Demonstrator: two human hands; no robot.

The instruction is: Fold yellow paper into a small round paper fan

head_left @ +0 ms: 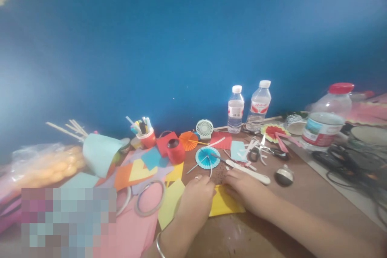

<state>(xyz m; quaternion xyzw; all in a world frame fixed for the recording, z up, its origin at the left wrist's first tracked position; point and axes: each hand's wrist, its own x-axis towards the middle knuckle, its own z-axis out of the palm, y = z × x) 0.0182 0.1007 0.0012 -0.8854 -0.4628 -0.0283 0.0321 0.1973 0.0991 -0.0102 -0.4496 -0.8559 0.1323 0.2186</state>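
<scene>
Both my hands rest on a yellow sheet of paper (225,205) lying on the brown table (266,229). My left hand (196,195), with a ring and a bracelet, has its fingers curled down and presses the sheet's left part. My right hand (244,187) is curled too and pinches the sheet's upper edge. Just beyond my fingers lie a blue pleated paper fan (207,157) and a white-handled tool (248,171).
Coloured paper sheets (142,169), tape rings (150,197), a red cup of pens (147,137) and a red tape roll (175,150) crowd the left. Two water bottles (235,109), a small white fan (204,128), scissors (260,153), a large jar (326,123) and black cables (356,165) stand right.
</scene>
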